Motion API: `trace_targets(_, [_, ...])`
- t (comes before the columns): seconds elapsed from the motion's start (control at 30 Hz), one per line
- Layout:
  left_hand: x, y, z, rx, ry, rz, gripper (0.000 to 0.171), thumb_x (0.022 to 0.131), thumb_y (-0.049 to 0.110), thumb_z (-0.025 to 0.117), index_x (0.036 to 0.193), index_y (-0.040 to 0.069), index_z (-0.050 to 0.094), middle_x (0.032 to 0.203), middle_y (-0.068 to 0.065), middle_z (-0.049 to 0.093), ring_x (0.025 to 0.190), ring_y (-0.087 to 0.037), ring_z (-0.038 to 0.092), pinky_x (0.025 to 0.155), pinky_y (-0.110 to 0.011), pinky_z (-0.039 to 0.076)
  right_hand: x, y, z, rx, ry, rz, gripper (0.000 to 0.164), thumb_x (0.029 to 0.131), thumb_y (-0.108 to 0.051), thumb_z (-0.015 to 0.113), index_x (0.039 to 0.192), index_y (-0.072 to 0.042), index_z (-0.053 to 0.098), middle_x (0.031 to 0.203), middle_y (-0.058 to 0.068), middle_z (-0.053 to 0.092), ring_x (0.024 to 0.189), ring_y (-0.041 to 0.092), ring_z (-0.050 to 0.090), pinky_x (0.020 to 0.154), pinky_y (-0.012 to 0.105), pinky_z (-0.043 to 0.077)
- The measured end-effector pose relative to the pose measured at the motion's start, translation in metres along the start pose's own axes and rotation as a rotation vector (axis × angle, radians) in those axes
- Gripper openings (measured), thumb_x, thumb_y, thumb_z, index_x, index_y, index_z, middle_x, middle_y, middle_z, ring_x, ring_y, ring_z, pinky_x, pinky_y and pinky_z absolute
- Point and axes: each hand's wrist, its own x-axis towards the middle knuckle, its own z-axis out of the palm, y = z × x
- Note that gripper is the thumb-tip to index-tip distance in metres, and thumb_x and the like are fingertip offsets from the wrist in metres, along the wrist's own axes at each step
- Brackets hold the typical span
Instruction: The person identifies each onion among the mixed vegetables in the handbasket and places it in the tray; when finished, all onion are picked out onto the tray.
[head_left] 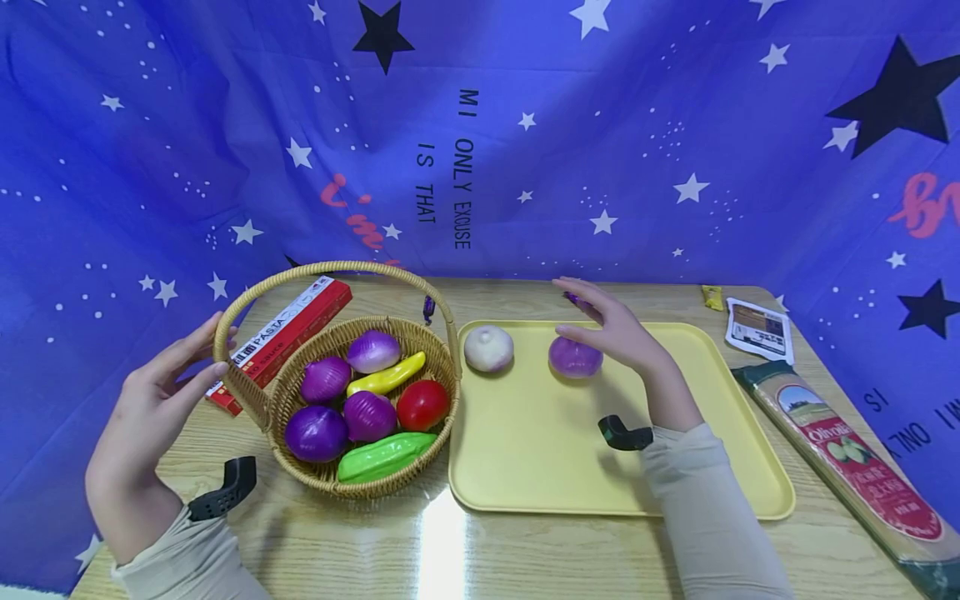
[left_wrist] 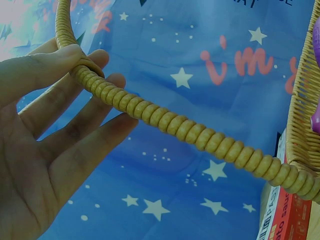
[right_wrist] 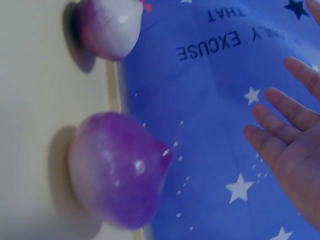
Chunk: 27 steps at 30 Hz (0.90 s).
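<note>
At the left, a wicker basket [head_left: 365, 490] holds several purple onions [head_left: 317, 433], a yellow pepper [head_left: 387, 375], a red tomato [head_left: 423, 406] and a long green vegetable [head_left: 386, 457]. My left hand [head_left: 142, 425] pinches the side of its arched handle [left_wrist: 170, 122] between thumb and fingers. On the yellow tray [head_left: 547, 467] lie a whitish onion [head_left: 489, 348] and a purple onion [head_left: 576, 358]. My right hand [head_left: 615, 329] hovers above the purple onion, fingers extended. In the right wrist view, a gap separates this hand [right_wrist: 295, 145] from the onion [right_wrist: 117, 170].
Behind the basket lies a red pasta sauce box [head_left: 281, 342]. A long pasta packet [head_left: 847, 458] stretches along the tray's right side, with a white packet [head_left: 759, 329] and a small yellow wrapper [head_left: 712, 297] beyond. A blue starred cloth [head_left: 570, 192] hangs behind the table.
</note>
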Motion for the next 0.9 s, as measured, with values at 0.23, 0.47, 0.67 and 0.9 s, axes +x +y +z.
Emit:
trace_targets(0.23, [0.0, 0.0, 0.0, 0.013, 0.001, -0.007, 0.054, 0.093, 0.0, 0.054, 0.143, 0.014, 0.041, 0.121, 0.029, 0.055, 0.105, 0.013, 0.055, 0.081, -0.001, 0.047, 0.006, -0.017, 0.005, 0.015, -0.022, -0.048, 0.064, 0.087, -0.016, 0.067, 0.144, -0.017, 0.039, 0.152, 0.006, 0.031, 0.141, 0.027, 0.03, 0.119, 0.042, 0.025])
trace_targets(0.47, [-0.001, 0.001, 0.0, 0.012, -0.002, -0.006, 0.054, 0.093, 0.0, 0.053, 0.144, 0.013, 0.041, 0.122, 0.03, 0.054, 0.106, 0.014, 0.054, 0.081, -0.001, 0.047, 0.01, -0.036, 0.009, 0.016, -0.036, -0.098, 0.064, 0.087, -0.016, 0.068, 0.144, -0.018, 0.039, 0.153, 0.005, 0.031, 0.144, 0.024, 0.024, 0.12, 0.041, 0.023])
trace_targets(0.67, [-0.001, 0.001, 0.0, 0.01, 0.0, 0.003, 0.054, 0.093, -0.001, 0.053, 0.144, 0.013, 0.041, 0.123, 0.029, 0.054, 0.106, 0.014, 0.054, 0.083, -0.001, 0.046, 0.013, -0.051, 0.013, 0.019, -0.044, -0.123, 0.065, 0.086, -0.018, 0.069, 0.144, -0.019, 0.04, 0.153, 0.003, 0.03, 0.144, 0.022, 0.025, 0.121, 0.04, 0.022])
trace_targets(0.9, [0.0, 0.001, 0.0, 0.004, 0.003, 0.01, 0.055, 0.092, -0.002, 0.053, 0.143, 0.012, 0.041, 0.123, 0.029, 0.055, 0.107, 0.013, 0.054, 0.082, 0.0, 0.046, 0.016, -0.064, 0.017, 0.002, -0.054, -0.159, 0.065, 0.086, -0.02, 0.069, 0.144, -0.025, 0.04, 0.153, -0.003, 0.03, 0.143, 0.018, 0.026, 0.12, 0.036, 0.024])
